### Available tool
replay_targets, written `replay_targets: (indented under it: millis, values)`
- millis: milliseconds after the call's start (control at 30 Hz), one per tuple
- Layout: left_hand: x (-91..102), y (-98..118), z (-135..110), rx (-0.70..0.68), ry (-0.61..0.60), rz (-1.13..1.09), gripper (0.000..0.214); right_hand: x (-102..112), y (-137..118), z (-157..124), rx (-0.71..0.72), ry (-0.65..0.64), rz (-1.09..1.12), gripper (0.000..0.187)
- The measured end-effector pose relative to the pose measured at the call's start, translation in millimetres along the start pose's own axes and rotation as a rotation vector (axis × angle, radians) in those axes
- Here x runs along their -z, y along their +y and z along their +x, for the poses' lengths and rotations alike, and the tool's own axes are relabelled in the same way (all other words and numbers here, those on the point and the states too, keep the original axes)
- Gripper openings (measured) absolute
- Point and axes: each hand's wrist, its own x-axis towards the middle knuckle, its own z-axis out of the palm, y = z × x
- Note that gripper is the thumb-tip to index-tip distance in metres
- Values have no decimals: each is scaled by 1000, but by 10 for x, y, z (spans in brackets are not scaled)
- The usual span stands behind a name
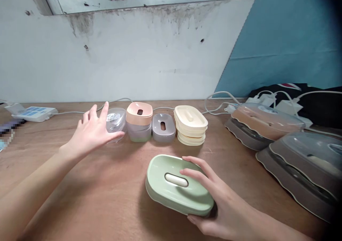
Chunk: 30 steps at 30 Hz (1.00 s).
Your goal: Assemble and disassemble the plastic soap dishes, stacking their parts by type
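My right hand (216, 194) grips a pale green oval box (160, 169) by its right end, fingers on top and thumb below. A cream oblong piece (176, 179) sits in the slot at the box's middle. At the left, my left hand (93, 128) is stretched out, fingers spread, beside a clear plastic lid (117, 119) with a printed mark. The hand partly covers that lid; whether they touch I cannot tell. Right of the lid stands a stack of dishes with a peach one (133, 111) on top, then a grey slotted dish (169, 128) and a cream stack (191, 118).
At the right are larger covered boxes, one orange (256, 119) and one grey (294, 155), both with clear lids. White cables and a power strip (36, 113) run along the wall. Black cloth (320, 109) lies behind the boxes on the wooden table (93, 205).
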Motion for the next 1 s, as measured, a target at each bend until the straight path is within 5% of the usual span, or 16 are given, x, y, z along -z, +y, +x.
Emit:
replay_targets:
  millis: [67, 133, 267, 500, 667, 1000]
  values:
    - [108, 106, -97, -195, 109, -97, 91, -38, -1, 23, 21, 68, -22, 66]
    - [168, 271, -226, -527, 88, -251, 75, -82, -7, 61, 49, 130, -38, 63]
    - [2, 612, -484, -1129, -385, -321, 59, -107, -17, 128, 78, 166, -68, 42]
    - [-373, 610, -493, -1237, -398, -370, 39, 176, -38, 117, 231, -149, -235, 51]
    - [-394, 575, -458, -1258, -321, -388, 42, 156, -99, 115, 240, -85, -296, 36]
    - [-421, 592, -480, -1291, -183, -445, 26, 188, -89, 150, 198, -73, -254, 35]
